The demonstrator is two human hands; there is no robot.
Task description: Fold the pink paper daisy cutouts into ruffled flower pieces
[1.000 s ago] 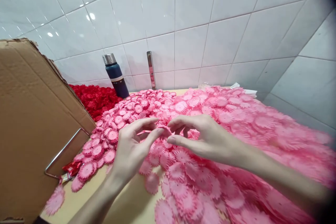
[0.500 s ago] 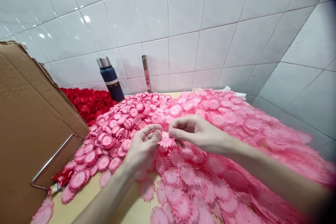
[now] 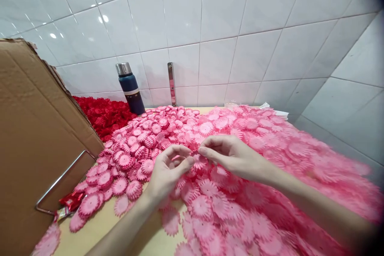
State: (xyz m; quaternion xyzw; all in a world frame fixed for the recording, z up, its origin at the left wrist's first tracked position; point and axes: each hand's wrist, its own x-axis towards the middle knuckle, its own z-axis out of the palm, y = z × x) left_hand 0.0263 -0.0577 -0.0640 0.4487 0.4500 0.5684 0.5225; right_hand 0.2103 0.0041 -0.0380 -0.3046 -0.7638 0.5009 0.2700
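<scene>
My left hand (image 3: 171, 170) is half curled over the pile, with a small gap between thumb and forefinger tips and nothing plainly held in it. Thumb and forefinger of my right hand (image 3: 229, 154) are pinched together just to the right. Directly below that pinch shows a pink fabric flower piece (image 3: 199, 162) with a notched edge; it seems to be in the pinch, though its edge blends with the pile. Around both hands lie many flat, scalloped pink flower pieces (image 3: 201, 207). Smaller, curled pink flowers (image 3: 124, 161) are heaped to the left.
Dark red flowers (image 3: 105, 116) are piled at the back left, beside a blue bottle (image 3: 132, 94). A cardboard box (image 3: 39, 140) stands at the left, near a bent metal wire (image 3: 61, 179) and a red wrapper (image 3: 71, 201). A tiled wall (image 3: 222, 60) rises behind the table (image 3: 150, 238).
The pale flower piece that was spread between both hands' fingertips no longer shows there. My left thumb and forefinger have parted slightly. The view has shifted a little to the left.
</scene>
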